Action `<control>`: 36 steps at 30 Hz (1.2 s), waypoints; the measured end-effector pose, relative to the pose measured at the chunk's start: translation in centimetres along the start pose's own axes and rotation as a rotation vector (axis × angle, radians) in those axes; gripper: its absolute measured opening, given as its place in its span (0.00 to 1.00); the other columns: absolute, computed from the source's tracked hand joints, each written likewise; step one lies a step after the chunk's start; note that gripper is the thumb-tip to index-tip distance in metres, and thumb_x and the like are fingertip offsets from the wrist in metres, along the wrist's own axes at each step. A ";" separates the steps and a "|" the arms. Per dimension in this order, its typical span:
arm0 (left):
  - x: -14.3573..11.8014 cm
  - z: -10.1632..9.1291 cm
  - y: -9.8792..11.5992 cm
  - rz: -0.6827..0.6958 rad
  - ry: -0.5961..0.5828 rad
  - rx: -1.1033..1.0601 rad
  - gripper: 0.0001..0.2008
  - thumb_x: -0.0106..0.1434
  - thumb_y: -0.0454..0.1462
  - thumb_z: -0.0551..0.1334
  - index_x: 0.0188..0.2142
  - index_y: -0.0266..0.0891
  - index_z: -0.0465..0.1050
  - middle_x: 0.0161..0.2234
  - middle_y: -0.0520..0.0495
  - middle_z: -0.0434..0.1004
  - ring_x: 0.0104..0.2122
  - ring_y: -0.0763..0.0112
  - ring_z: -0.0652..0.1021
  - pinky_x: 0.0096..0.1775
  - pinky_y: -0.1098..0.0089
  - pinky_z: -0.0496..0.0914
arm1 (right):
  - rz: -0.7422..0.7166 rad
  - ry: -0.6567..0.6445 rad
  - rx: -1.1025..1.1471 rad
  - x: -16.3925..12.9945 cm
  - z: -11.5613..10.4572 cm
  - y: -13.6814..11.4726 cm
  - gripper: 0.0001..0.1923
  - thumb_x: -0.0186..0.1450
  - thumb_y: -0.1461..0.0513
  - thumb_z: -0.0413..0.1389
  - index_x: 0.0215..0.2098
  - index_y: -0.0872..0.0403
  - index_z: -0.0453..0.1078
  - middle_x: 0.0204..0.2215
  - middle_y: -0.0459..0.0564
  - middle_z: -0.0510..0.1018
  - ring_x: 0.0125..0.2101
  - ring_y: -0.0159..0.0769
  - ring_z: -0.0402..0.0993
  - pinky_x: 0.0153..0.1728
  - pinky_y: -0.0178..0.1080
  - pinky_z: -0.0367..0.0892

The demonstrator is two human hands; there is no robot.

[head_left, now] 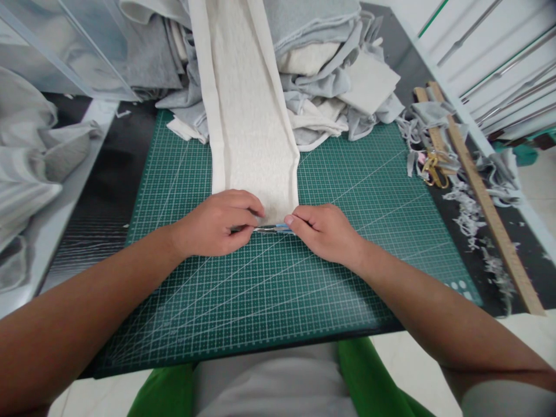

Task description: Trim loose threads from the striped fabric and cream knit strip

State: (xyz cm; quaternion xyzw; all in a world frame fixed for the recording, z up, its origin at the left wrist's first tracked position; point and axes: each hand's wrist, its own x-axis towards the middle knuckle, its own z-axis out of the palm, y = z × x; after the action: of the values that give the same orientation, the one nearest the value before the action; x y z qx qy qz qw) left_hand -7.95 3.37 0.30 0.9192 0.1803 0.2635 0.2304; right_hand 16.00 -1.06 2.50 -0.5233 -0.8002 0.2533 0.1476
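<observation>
A long cream knit fabric piece (256,116) runs down from the fabric pile to the middle of the green cutting mat (260,301). At its near end, my left hand (221,223) has the fingers bent and pinched at the cloth's edge. My right hand (324,231) is closed around blue-handled thread snips (278,229), near the cloth's right corner. The metal tip of the snips points left along the near edge and reaches my left fingertips. Part of the handle is hidden inside my right hand.
Grey and cream fabric pieces (321,75) are heaped at the back. To the right lie a wooden ruler (490,202), gold-handled scissors (434,169) and thread scraps (467,214). More grey cloth (26,150) sits at left, near a clear plastic bin (82,46).
</observation>
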 end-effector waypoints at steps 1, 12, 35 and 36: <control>0.0 0.0 0.0 0.000 -0.005 0.002 0.08 0.59 0.28 0.59 0.33 0.39 0.74 0.42 0.45 0.77 0.42 0.68 0.77 0.45 0.63 0.72 | 0.002 0.000 -0.001 0.0 0.0 0.0 0.23 0.70 0.54 0.46 0.21 0.55 0.65 0.17 0.41 0.65 0.20 0.26 0.58 0.25 0.35 0.48; 0.1 -0.1 0.0 -0.001 -0.050 0.025 0.09 0.59 0.29 0.58 0.35 0.40 0.75 0.42 0.46 0.76 0.43 0.67 0.76 0.47 0.61 0.71 | 0.007 0.016 0.029 0.1 0.0 0.1 0.23 0.69 0.54 0.46 0.19 0.54 0.61 0.16 0.41 0.61 0.20 0.25 0.56 0.24 0.35 0.47; 0.2 -0.1 0.3 -0.018 -0.056 0.043 0.07 0.56 0.29 0.60 0.34 0.38 0.75 0.41 0.45 0.76 0.42 0.66 0.76 0.47 0.62 0.70 | -0.014 0.088 0.053 0.1 0.4 0.3 0.21 0.68 0.55 0.48 0.18 0.54 0.57 0.16 0.40 0.60 0.19 0.25 0.55 0.24 0.35 0.47; 0.2 -0.2 0.3 -0.017 -0.056 0.041 0.07 0.56 0.29 0.60 0.34 0.38 0.75 0.41 0.45 0.76 0.42 0.65 0.76 0.46 0.62 0.70 | -0.017 0.091 0.049 0.0 0.4 0.3 0.21 0.68 0.56 0.48 0.18 0.54 0.57 0.15 0.40 0.60 0.19 0.25 0.55 0.24 0.35 0.47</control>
State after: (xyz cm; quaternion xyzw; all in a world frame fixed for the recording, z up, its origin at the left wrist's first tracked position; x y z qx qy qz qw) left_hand -7.80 3.29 0.65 0.9293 0.1870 0.2318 0.2185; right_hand 16.03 -1.02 2.00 -0.5238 -0.7904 0.2475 0.1989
